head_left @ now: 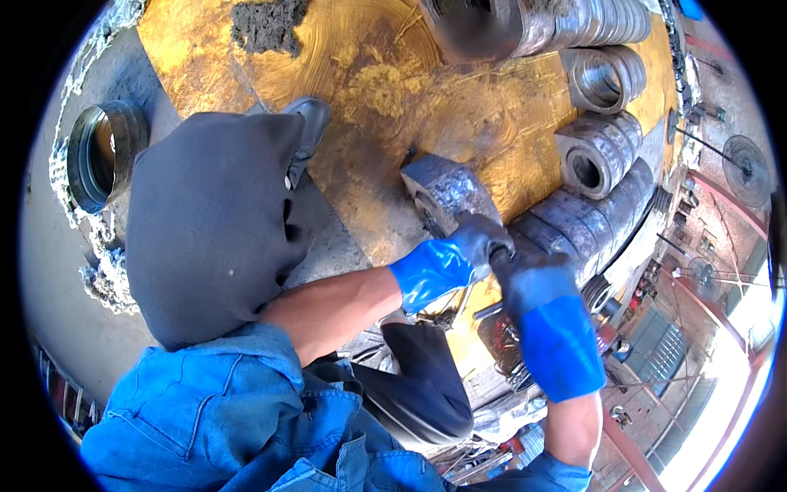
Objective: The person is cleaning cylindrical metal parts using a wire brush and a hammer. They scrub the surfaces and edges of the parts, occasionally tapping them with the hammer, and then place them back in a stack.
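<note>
My left hand [482, 243], in a blue glove with a dark, soiled palm end, is closed with its fingers curled. Right beside it, almost touching, my right hand [533, 283] is also closed in a matching glove. What the fingers hold, if anything, is hidden between them. Just beyond my left hand lies a heavy metal block [449, 190] with a round hole in its side; whether the hand touches it I cannot tell. Under my right hand the end of a short dark rod [488, 311] shows.
Thick metal rings [592, 164] lie in rows on the yellow-brown stained floor [369, 90] to the right. A larger ring row [574, 25] lies at the top. One wide ring [102, 156] stands far left. My bent knee [205, 221] fills the left middle. Fans [746, 168] stand at right.
</note>
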Demonstrator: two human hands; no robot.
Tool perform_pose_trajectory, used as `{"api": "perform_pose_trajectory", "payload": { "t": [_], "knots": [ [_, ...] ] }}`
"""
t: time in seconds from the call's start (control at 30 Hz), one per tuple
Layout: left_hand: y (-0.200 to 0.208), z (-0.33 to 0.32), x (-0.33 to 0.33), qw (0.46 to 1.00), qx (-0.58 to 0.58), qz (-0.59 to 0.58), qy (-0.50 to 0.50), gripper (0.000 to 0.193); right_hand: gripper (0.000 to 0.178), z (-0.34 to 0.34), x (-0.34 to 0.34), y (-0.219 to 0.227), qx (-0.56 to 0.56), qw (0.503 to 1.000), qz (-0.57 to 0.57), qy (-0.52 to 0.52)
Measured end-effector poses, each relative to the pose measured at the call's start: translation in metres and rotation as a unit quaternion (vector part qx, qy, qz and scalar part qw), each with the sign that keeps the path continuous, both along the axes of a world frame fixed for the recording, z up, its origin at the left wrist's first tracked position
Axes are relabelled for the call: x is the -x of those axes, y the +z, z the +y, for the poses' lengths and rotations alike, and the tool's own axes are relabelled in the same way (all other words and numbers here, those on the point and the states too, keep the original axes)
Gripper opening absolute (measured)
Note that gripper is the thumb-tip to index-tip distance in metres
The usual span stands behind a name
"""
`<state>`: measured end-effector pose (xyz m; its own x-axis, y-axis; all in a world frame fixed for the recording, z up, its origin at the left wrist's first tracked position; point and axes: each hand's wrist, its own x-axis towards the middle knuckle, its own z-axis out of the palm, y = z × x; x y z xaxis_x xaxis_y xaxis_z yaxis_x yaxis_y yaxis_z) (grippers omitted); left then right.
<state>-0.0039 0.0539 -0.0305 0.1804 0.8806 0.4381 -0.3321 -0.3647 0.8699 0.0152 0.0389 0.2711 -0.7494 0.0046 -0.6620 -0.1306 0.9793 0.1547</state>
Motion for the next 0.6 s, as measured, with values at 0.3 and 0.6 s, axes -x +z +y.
{"api": "perform_pose_trajectory", "payload": {
  "t": [0.3,0.6],
  "knots": [
    [0.028,-0.048,-0.030,0.906,0.138,-0.203,0.345,0.018,0.037,-0.004,0.009,-0.009,0.002,1.000,-0.014,-0.022],
    [0.020,-0.050,-0.022,0.908,0.143,0.004,0.394,0.020,0.038,-0.006,0.002,0.015,0.098,0.990,0.067,-0.079]
  ]
}}
